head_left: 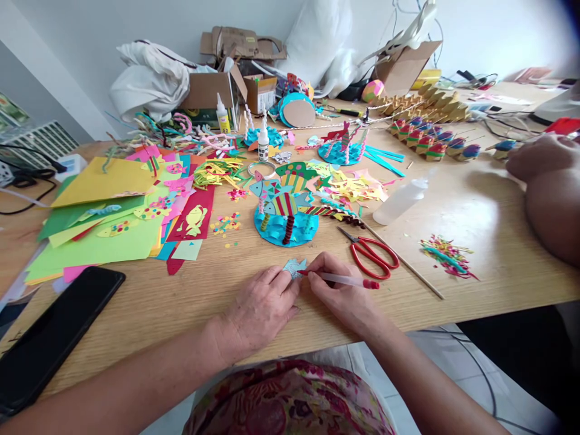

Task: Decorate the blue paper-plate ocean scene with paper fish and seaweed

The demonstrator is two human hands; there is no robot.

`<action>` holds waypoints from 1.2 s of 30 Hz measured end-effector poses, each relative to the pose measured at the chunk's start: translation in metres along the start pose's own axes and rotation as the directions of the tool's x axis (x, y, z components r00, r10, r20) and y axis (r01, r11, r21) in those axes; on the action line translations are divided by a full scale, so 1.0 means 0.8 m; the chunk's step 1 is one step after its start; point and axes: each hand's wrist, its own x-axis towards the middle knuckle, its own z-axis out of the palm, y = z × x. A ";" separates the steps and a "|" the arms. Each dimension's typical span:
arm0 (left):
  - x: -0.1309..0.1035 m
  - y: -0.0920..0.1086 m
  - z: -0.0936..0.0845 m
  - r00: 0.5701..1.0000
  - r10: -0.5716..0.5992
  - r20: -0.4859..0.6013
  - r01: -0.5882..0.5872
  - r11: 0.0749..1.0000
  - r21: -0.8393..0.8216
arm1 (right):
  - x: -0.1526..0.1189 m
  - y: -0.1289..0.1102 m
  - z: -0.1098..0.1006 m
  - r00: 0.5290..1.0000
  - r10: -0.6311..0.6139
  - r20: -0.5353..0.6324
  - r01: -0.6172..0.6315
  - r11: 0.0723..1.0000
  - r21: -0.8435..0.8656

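Observation:
A small light-blue paper fish [295,266] with dark markings lies on the table in front of me. My left hand [264,303] presses its near edge down with bent fingers, hiding part of it. In my right hand [341,287] a pen with a red tip and clear barrel [338,278] is pinched, its point at the fish. Just beyond stands a blue round base [296,236] carrying striped paper fish [286,205] on pipe-cleaner posts. Red-handled scissors [372,256] lie to the right of my right hand.
A wooden stick [408,264] and a clear bottle [400,202] lie right of the base. Coloured paper sheets [122,232] and a black phone [58,335] are on the left. Colourful scraps [446,257] and another person's arm [550,199] are at right. Boxes [212,90] stand behind.

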 end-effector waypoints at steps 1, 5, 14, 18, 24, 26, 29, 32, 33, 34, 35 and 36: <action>0.000 0.000 0.000 1.000 -0.002 0.004 0.002 1.000 0.001 | 0.000 -0.001 0.000 1.000 0.000 -0.004 0.000 1.000 -0.009; 0.000 0.000 -0.001 1.000 0.002 0.005 -0.002 1.000 0.003 | -0.001 -0.002 -0.001 1.000 -0.006 -0.008 0.006 1.000 -0.029; 0.000 0.000 -0.002 1.000 0.006 0.010 -0.006 1.000 -0.003 | 0.004 -0.008 -0.011 0.999 0.038 -0.005 -0.036 0.984 0.173; 0.000 0.000 0.000 1.000 0.005 0.007 -0.005 1.000 0.012 | 0.012 -0.015 -0.016 0.996 0.072 0.049 -0.081 0.976 0.200; 0.000 0.000 0.001 1.000 0.008 0.014 -0.008 1.000 0.021 | 0.018 -0.007 -0.006 0.999 0.046 0.021 -0.049 0.987 0.155; 0.000 0.000 0.002 1.000 0.003 0.009 -0.003 1.000 0.021 | 0.016 -0.004 -0.004 0.999 0.032 0.015 -0.034 0.989 0.146; -0.001 0.000 0.001 1.000 -0.002 0.010 0.001 1.000 0.019 | 0.014 -0.003 -0.003 1.000 0.011 0.019 -0.013 0.990 0.138; -0.001 0.000 0.001 1.000 0.002 0.012 -0.002 1.000 0.017 | 0.012 -0.002 -0.002 1.000 0.005 0.019 -0.007 0.993 0.120; -0.001 0.000 0.001 1.000 0.003 0.010 -0.003 1.000 0.017 | 0.012 -0.001 -0.001 1.000 0.005 0.019 -0.007 0.994 0.110; -0.001 -0.001 0.001 1.000 0.002 0.008 -0.003 1.000 0.015 | 0.012 -0.001 0.000 1.000 0.006 0.019 -0.008 0.995 0.101; 0.000 -0.001 0.001 1.000 0.002 0.005 -0.002 1.000 0.013 | 0.012 0.000 0.000 1.000 0.005 0.020 -0.007 0.996 0.092; 0.000 -0.001 0.001 1.000 0.001 0.004 -0.001 1.000 0.011 | 0.012 0.000 0.001 1.000 0.004 0.023 -0.006 0.996 0.085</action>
